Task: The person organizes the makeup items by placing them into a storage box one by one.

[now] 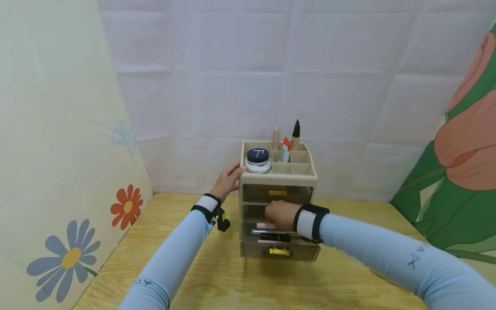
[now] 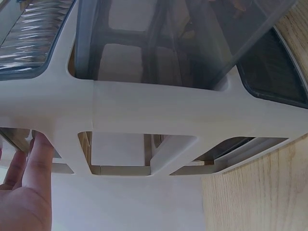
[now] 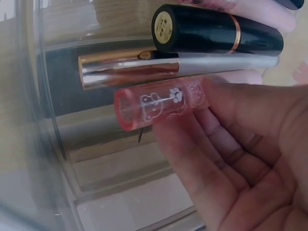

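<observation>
A cream makeup organizer (image 1: pixel 278 177) with smoky drawers stands on the table. My left hand (image 1: pixel 227 181) rests against its upper left side, fingers fairly straight at a side cutout in the left wrist view. The bottom drawer (image 1: pixel 257 250) is pulled out toward me. Over it, my right hand (image 1: pixel 283 215) pinches a translucent pink lip tube (image 3: pixel 159 103) printed with a white bear and paw, between thumb and fingers. Beside that tube in the drawer lie a copper-and-silver tube (image 3: pixel 130 67) and a black lipstick (image 3: pixel 211 31) with a gold band.
Stacked round compacts (image 1: pixel 258 160) sit in the organizer's top left compartment. A white tube with an orange cap (image 1: pixel 285 150), a black-tipped bottle (image 1: pixel 296 135) and a pink tube (image 1: pixel 276 137) stand in small slots. The wooden table (image 1: pixel 186 262) meets cloth walls behind and at both sides.
</observation>
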The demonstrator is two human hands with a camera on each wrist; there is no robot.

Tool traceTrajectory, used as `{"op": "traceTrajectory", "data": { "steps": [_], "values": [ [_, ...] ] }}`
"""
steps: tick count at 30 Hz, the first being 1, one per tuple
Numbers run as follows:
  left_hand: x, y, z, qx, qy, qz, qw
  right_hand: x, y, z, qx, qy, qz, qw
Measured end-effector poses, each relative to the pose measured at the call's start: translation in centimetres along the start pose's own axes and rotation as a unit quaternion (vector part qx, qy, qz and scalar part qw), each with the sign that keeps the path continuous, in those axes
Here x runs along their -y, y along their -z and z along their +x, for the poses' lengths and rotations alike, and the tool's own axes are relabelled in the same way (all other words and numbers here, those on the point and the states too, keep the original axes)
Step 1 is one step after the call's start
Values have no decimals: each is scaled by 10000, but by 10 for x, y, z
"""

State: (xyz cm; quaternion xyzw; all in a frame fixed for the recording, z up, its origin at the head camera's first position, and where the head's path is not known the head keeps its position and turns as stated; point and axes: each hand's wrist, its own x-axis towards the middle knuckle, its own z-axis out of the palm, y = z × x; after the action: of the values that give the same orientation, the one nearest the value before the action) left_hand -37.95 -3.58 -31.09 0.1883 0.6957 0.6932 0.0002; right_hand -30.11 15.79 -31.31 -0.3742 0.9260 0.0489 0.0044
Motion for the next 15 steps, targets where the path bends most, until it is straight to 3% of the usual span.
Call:
{"op": "traceTrajectory", "data": {
  "steps": [15],
  "values": [
    [1, 1, 1, 8, 0, 94, 10000, 2, 0, 0, 304, -101, -22, 9995]
  ]
}}
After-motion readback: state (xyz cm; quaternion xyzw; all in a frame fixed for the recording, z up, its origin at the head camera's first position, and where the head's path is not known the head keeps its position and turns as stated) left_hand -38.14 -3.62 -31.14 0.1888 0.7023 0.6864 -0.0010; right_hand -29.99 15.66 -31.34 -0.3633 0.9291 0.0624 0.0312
